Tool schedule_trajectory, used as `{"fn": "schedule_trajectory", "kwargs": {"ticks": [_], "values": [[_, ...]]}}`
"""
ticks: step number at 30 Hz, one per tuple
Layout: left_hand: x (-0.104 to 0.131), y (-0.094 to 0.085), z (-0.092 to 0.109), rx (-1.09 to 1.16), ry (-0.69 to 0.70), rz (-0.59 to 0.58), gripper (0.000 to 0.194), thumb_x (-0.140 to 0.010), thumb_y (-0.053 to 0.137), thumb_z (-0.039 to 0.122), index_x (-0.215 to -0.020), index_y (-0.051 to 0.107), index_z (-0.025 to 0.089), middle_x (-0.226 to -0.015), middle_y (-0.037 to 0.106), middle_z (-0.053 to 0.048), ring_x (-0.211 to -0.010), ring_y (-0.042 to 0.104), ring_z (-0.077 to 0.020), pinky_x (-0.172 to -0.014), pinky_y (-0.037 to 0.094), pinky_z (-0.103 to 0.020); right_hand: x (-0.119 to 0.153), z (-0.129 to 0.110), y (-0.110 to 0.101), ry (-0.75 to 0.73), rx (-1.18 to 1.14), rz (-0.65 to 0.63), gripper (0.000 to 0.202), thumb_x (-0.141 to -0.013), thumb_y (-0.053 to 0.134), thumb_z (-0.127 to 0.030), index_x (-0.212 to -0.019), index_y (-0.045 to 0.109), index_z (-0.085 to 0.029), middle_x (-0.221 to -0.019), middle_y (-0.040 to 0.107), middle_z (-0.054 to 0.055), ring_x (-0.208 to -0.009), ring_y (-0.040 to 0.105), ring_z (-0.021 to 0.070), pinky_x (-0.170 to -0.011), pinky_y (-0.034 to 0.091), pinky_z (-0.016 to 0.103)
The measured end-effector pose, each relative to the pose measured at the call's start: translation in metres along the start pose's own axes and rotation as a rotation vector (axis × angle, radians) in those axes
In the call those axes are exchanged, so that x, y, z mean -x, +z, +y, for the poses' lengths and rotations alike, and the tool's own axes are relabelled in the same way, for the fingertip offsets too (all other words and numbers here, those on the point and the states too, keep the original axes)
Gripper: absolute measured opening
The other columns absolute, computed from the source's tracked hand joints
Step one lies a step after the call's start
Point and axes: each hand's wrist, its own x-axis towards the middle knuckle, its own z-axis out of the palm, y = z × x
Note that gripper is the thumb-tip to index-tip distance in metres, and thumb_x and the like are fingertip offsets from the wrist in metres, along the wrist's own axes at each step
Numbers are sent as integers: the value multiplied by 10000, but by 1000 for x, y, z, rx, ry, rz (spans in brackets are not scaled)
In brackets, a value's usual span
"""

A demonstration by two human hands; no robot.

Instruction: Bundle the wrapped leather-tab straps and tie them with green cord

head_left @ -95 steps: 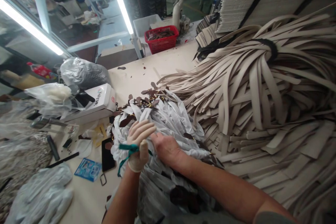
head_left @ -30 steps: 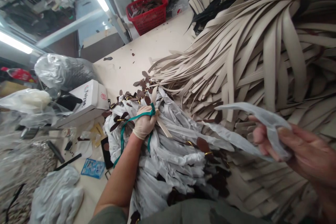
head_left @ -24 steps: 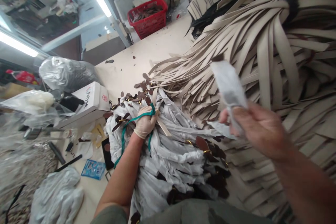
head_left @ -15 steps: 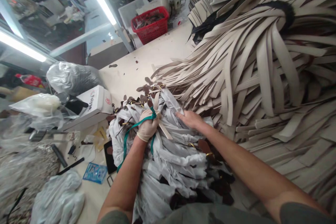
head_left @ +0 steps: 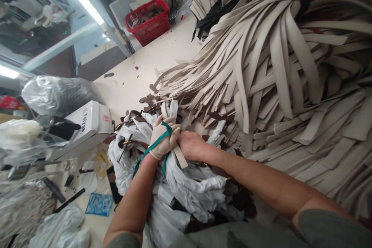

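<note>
My left hand [head_left: 165, 138], in a pale glove, is closed round a beige strap [head_left: 180, 156] and some of the white wrapped straps. A green ribbon [head_left: 151, 146] runs over its back. Right beside it, my bare right hand [head_left: 190, 145] has its fingers curled against the left hand; what they hold is hidden. Under both hands lies a heap of white wrapped straps [head_left: 188, 193] with brown tabs and gold-coloured rings. Brown leather tabs [head_left: 148, 100] stick out beyond the hands.
Loose beige straps [head_left: 261, 46] fill the right side, tied with a black band. A red basket [head_left: 149, 21] stands at the back. On the left are a white box [head_left: 91, 120], a plastic-wrapped roll [head_left: 58, 93], a blue packet [head_left: 99, 204] and crumpled plastic [head_left: 23, 201].
My right hand has moved left, from the white wrapped straps to beside my left hand. The left hand still holds the beige strap. The view has shifted, so the surroundings sit further left.
</note>
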Motion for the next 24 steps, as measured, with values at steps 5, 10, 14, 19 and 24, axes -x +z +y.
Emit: {"fn": "schedule_trajectory", "kwargs": {"ticks": [5,10,14,19,24], "values": [[-1,7,-1,-29,-101,18,475,-1026,359,369,-735,710,236,-815,747,-7,-1113,652,-237,-1254,178,-547,14,62,-22,106,-230,-42,355,-1074,383,-338,-1239,642,-160,-1207,683,109,-1107,635,239,-912,464,298],[11,7,-2,92,-200,171,497,-1027,370,390,-703,720,251,-776,744,18,-1081,669,-222,-1249,213,-494,19,83,-11,203,-68,-282,362,-1068,374,-277,-1035,703,-132,-1095,710,137,-987,657,240,-784,425,287],[22,5,-3,145,-228,237,528,-1045,337,383,-725,739,260,-785,751,19,-1103,663,-220,-1250,203,-485,23,64,5,98,-189,-297,252,-988,463,-178,-1012,712,-150,-1026,729,92,-923,659,207,-724,402,262],[25,8,-4,164,-230,262,523,-1049,341,381,-747,749,256,-796,750,14,-1085,667,-213,-1247,211,-477,19,66,11,374,-207,-24,358,-1046,333,-216,-1169,658,-132,-1144,698,154,-1043,652,270,-814,419,306],[26,5,-6,147,-210,232,557,-1062,289,387,-798,763,262,-811,752,6,-1129,654,-215,-1262,209,-493,-1,75,17,439,-326,26,326,-1018,380,-216,-1050,670,-73,-1078,693,214,-1034,651,297,-850,446,332]]}}
